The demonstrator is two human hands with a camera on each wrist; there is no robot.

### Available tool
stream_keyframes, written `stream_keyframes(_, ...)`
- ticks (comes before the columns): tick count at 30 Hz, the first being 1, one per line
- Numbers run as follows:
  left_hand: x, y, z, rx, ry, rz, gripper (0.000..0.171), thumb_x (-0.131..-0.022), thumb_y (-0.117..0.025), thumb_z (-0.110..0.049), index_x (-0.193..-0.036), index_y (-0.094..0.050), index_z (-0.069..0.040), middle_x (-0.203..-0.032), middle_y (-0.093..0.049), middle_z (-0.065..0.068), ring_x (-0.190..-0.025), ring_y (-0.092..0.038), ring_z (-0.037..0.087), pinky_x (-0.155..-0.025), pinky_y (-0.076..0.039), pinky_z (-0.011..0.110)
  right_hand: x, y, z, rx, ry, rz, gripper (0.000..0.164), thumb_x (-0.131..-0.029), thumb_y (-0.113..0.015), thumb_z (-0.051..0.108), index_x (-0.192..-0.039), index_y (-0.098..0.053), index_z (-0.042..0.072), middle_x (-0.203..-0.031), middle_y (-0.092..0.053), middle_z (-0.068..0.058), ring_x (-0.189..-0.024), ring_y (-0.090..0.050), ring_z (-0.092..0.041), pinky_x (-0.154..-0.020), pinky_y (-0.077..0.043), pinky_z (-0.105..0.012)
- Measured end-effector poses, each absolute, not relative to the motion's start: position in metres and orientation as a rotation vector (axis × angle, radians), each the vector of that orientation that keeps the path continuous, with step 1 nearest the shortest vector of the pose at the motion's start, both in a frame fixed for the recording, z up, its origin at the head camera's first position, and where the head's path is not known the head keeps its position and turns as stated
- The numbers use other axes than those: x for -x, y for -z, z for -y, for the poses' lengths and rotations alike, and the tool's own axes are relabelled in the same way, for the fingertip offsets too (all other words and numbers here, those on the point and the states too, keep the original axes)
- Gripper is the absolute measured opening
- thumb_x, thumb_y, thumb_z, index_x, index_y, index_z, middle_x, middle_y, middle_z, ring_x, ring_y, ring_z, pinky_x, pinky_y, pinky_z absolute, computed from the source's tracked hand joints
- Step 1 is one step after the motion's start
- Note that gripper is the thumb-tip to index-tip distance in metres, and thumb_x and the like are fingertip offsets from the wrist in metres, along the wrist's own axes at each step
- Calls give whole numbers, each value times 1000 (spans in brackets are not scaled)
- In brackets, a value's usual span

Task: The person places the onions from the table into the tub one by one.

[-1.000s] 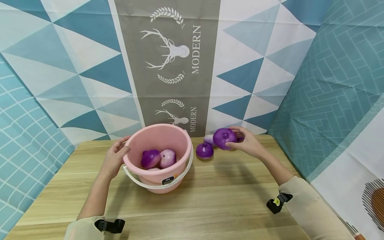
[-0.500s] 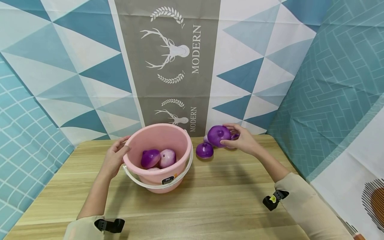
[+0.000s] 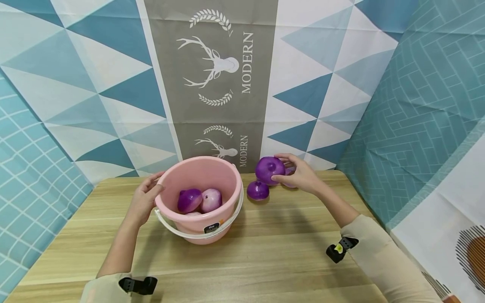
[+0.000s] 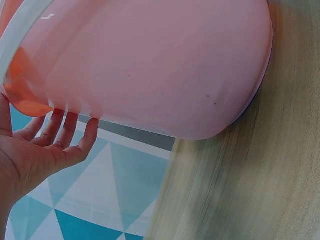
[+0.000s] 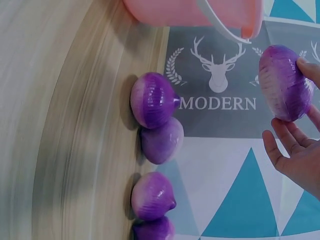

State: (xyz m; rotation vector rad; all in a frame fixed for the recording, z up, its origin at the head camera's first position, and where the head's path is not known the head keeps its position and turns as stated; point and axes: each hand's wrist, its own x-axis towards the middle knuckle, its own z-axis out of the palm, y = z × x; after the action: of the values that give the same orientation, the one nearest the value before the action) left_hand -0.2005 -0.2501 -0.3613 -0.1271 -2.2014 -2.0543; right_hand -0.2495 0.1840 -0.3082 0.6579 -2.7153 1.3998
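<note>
A pink bucket with a white handle stands on the table, several purple-and-white onions visible inside. My left hand holds its left rim; the left wrist view shows those fingers against the outer wall. Right of the bucket, my right hand grips a purple onion between thumb and fingers, raised above the table. The right wrist view shows this held onion on its side. Below it sits another onion, and more onions line the table's back.
The wooden table reaches back to a patterned wall cloth. On the right hangs a teal tile-print sheet. A white handle hangs down the front of the bucket.
My right hand has moved left toward the bucket with the purple onion, passing above the onions on the table. The left hand and the bucket have stayed put.
</note>
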Motion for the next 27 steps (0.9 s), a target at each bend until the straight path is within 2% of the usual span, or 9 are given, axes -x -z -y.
stream_keyframes(11,201,362,251,121,2061,2198,43,-94,-47,-9,-136,-38,-4,-99,-58,-15,-87,-60,0,-68,-55,19,250,306,-169,-658,-1437,2693,68,-75,-78,30,-135,-47,20,-129,-53,-13,-114,-53,-29,-91,-50,-43)
stream_keyframes(20,201,361,251,118,2062,2202,43,-94,-48,-10,-136,-39,-6,-98,-58,-15,-87,-60,0,-69,-54,19,251,304,-151,-726,-1470,2653,68,-76,-77,29,-135,-46,17,-128,-54,-11,-113,-53,-28,-89,-50,-42)
stream_keyframes(27,201,361,251,122,2069,2201,41,-94,-48,-11,-134,-41,-9,-99,-58,-14,-87,-60,0,-69,-55,19,253,299,-137,-777,-1470,2627,63,-77,-76,30,-133,-48,23,-126,-55,-7,-111,-54,-25,-88,-50,-41)
